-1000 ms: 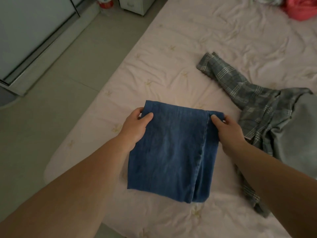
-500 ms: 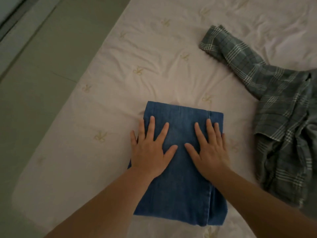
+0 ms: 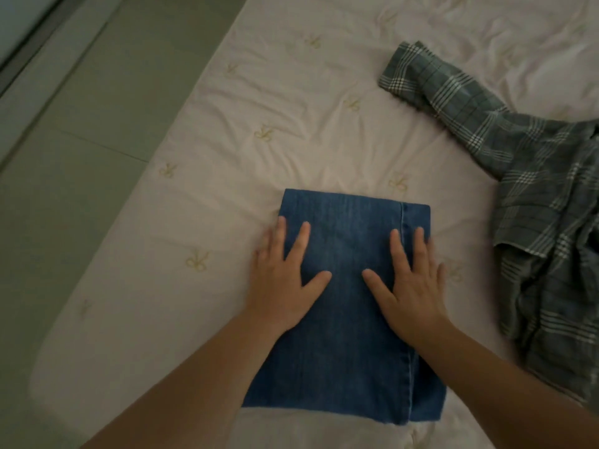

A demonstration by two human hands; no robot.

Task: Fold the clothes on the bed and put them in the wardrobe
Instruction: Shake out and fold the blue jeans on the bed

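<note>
My left hand and right hand lie flat, fingers straight, pressing the folded blue denim jeans at the centre of the pale pink bedsheet. Half a second ago they sat closer together; now they've spread outward, smoothing. The fold looks finished. At two o'clock lies a crumpled grey plaid shirt, unfolded.

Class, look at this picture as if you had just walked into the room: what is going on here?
A person is folding clothes on a bed. Both hands lie flat, fingers spread, on a folded pair of blue jeans: the left hand near its left edge, the right hand near its right edge, pressing it smooth. A grey plaid shirt lies crumpled and unfolded to the right. No wardrobe is in view.
</note>
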